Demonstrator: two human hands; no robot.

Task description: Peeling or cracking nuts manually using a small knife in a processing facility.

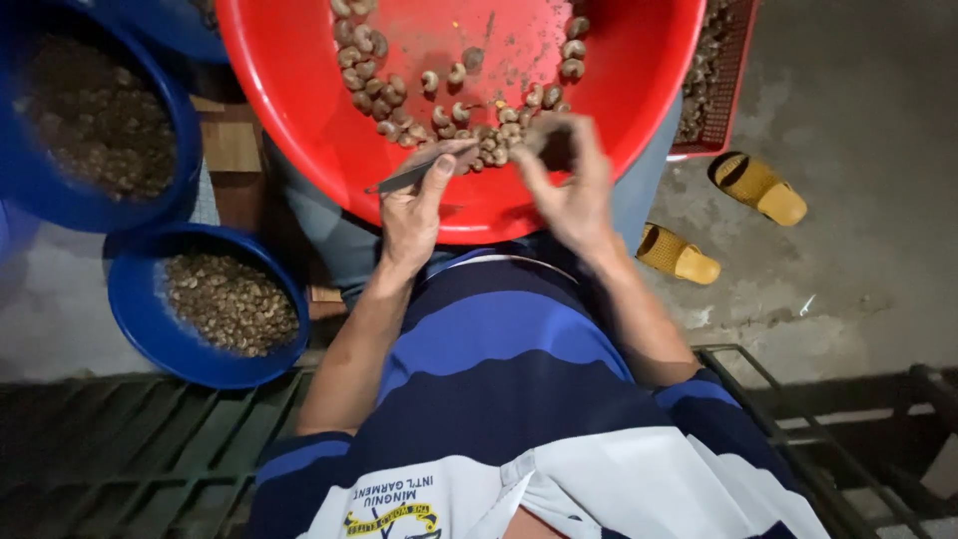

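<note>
A big red basin (299, 90) rests on my lap and holds several pale curved cashew nuts (399, 95) along its near side. My left hand (411, 205) grips a thin metal blade (404, 177) over the basin's near rim, with the tip pointing left. My right hand (567, 185) is just to the right, fingers pinched around a dark nut (552, 145) above the pile. The two hands are a few centimetres apart.
Two blue basins stand on the left: a larger one (30, 170) with dark shells and a smaller one (135, 319) with brownish pieces. A red crate (736, 80) is at the upper right. Two yellow slippers (758, 190) lie on the concrete floor. A dark metal grate (120, 439) runs below.
</note>
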